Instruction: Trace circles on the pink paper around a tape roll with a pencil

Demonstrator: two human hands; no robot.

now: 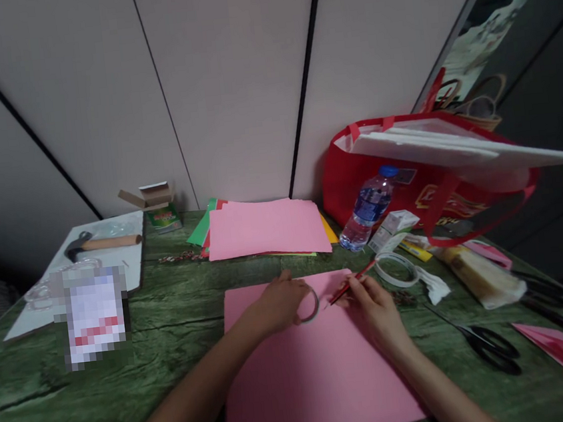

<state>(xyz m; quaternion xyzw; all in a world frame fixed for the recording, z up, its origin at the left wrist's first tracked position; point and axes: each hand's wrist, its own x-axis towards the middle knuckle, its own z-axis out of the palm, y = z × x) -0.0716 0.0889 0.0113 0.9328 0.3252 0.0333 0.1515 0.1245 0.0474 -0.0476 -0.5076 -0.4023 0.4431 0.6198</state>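
A large sheet of pink paper [315, 389] lies on the table in front of me. Over its upper part, my left hand [282, 303] is closed on a narrow ring that looks like a tape roll [316, 303], tilted near the paper. To the right of it, my right hand [375, 302] pinches a red and black pencil [339, 293]. The pencil's tip points down and left, toward the ring, with a small gap between them. Whether the tip touches the paper, I cannot tell.
A stack of pink paper [268, 229] lies behind. At right are a water bottle [368, 208], a red bag [343, 177], a white tape roll [398, 282] and black-handled scissors [492, 348]. At left, a hammer [108, 242] rests on a white board [134, 270] near an opened box [164, 216].
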